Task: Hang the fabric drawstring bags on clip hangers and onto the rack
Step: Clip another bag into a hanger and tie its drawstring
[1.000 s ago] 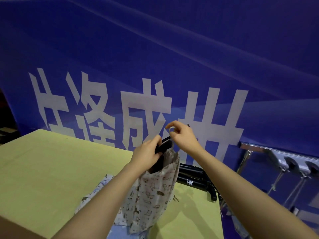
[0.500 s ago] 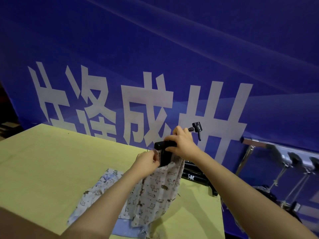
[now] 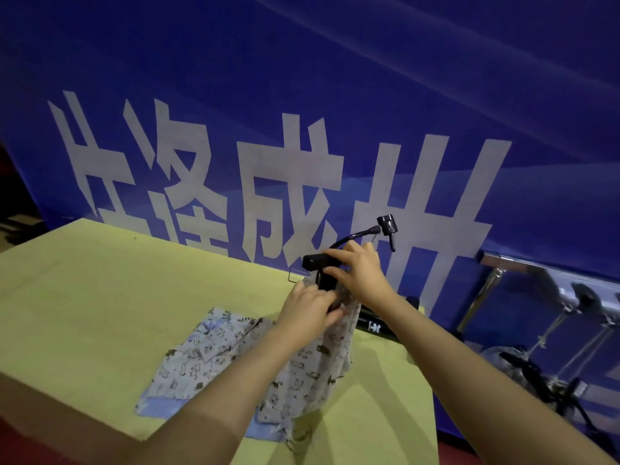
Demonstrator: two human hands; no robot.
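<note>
The right hand [image 3: 360,280] was clenched over the black bar of a clip hanger [image 3: 313,261], its fingers [image 3: 335,255] wrapped across the top of the bar, while the left hand [image 3: 307,312] pinched the upper edge of a printed drawstring bag [image 3: 312,370] just below those fingers, at the hanger's near clip. The bag hung from that pinch, its lower part trailing down to the yellow worktop [image 3: 100,297]. The hanger's second clip [image 3: 387,226] stood out beyond the right fingers, with nothing in it. By my judgement the main risk was a shallow bite: if the clip closed on only a sliver of the gathered hem, the cloth could slip free once the left fingers let go, and the bag would drop back onto the pile. A one-sided hold could also let the hanger tip when lifted toward the rack [image 3: 536,273], which stood well apart to the right of both hands. More bags [image 3: 201,357] lay flat in a heap beneath the left wrist, and spare black hangers [image 3: 374,325] lay just behind the hands. Whether any bag held anything could not be told; the lifted one looked limp.
</note>
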